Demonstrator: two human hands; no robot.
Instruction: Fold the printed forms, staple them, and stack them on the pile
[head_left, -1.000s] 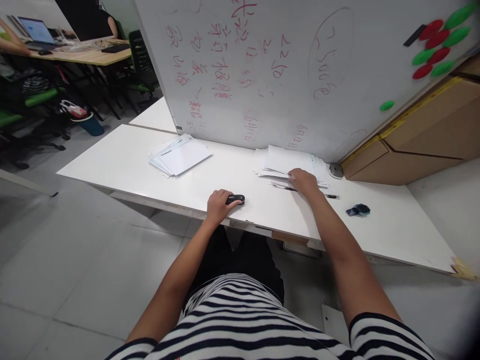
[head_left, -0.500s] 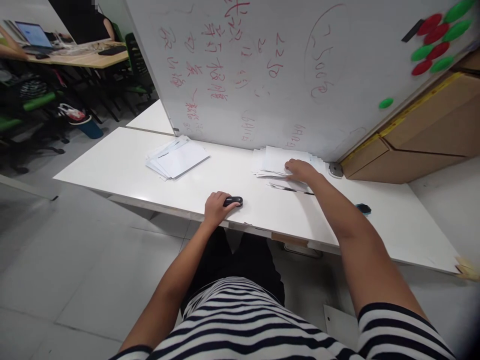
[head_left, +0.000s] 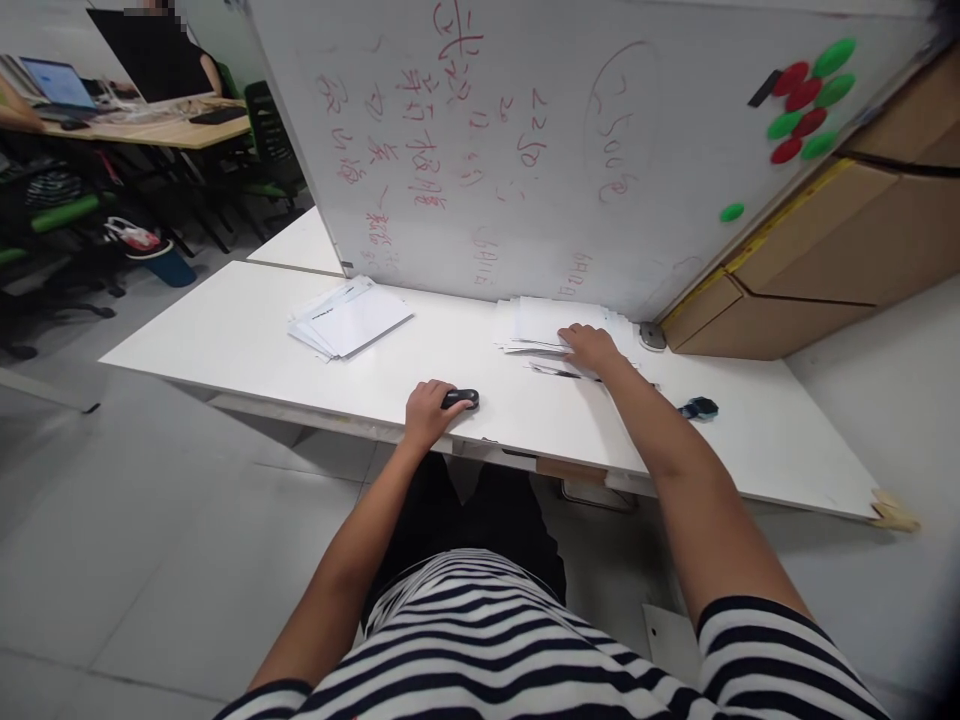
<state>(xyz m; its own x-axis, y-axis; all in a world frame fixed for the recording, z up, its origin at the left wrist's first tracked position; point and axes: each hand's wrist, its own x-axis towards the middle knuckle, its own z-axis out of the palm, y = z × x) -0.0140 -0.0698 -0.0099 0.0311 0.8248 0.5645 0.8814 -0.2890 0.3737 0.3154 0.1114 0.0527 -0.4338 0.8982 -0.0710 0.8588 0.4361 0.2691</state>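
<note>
My left hand (head_left: 426,412) is closed around a small black stapler (head_left: 463,399), which rests on the white table near its front edge. Farther back on the right, my right hand (head_left: 590,347) lies at the near edge of a spread stack of paper sheets (head_left: 536,318). Its thumb and fingers pinch some sheets, whose near edges stand slightly raised; how many they hold is hidden. Several more sheets with a dark edge lie just under that hand. To the left, a second, fanned pile of papers (head_left: 364,322) sits by the whiteboard.
A whiteboard (head_left: 555,200) with red writing and round magnets stands along the table's back. Cardboard boxes (head_left: 795,265) and a grey computer mouse (head_left: 652,336) are at the back right. A dark blue wristwatch-like object (head_left: 701,408) lies beyond my right forearm. People sit at a far desk (head_left: 172,130).
The view has turned slightly right, so the table and board appear shifted left. My left hand still holds the stapler, and my right hand remains at the sheets with little movement.
</note>
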